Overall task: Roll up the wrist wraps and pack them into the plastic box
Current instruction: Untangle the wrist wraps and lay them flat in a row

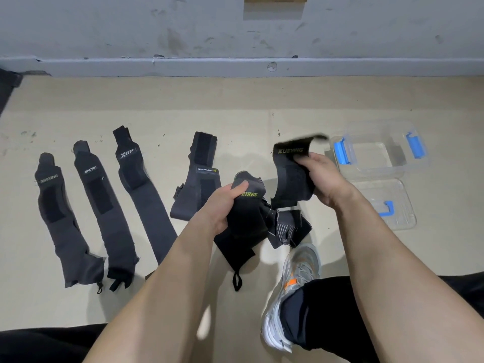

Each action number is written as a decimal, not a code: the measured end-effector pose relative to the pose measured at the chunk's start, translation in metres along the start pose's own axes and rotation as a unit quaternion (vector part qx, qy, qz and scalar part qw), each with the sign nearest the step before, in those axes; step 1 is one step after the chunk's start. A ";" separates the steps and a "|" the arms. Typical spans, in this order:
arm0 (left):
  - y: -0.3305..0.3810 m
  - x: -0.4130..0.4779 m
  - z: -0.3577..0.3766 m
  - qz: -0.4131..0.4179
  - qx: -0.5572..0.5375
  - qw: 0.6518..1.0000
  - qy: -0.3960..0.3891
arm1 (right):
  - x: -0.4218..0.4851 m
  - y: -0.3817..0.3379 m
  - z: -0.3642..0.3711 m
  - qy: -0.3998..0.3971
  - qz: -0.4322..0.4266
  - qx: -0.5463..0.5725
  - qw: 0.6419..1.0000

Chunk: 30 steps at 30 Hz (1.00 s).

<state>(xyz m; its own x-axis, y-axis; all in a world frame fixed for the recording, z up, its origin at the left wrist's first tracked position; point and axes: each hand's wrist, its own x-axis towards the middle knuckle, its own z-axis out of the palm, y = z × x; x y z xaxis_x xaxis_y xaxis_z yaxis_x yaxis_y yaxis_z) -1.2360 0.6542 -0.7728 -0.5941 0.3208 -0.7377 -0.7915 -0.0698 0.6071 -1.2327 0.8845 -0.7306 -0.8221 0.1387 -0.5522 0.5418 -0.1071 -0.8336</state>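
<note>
The left hand [224,204] is gripping a crumpled black wrist wrap [245,222] at centre; the right hand [323,176] is clutching a XUEYING-lettered wrap [290,176] toward two o'clock, near the clear plastic box [377,158].

This is looking like a bare utility or storage room: a scuffed, stained grey painted wall [131,27] with grey skirting [209,65] is meeting a plain beige sheet floor [183,100].
</note>
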 end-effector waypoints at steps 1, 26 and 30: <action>-0.002 0.002 0.001 0.012 0.001 1.000 0.004 | 0.002 0.002 -0.001 0.006 -0.004 0.016 1.000; 0.085 -0.084 0.061 0.134 -0.062 0.989 0.015 | -0.093 -0.134 0.009 0.004 -0.142 0.056 0.988; 0.101 -0.120 0.067 0.157 -0.045 0.987 0.006 | -0.130 -0.149 0.013 -0.004 -0.130 0.072 0.989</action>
<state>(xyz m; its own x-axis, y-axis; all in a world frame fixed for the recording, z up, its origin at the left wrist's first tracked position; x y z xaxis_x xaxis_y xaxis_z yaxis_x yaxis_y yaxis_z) -1.2347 0.6723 -0.6029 -0.8133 0.2578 -0.5216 -0.5775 -0.2483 0.7777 -1.2088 0.8696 -0.5338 -0.9320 0.1711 -0.3196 0.2830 -0.2074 -0.9364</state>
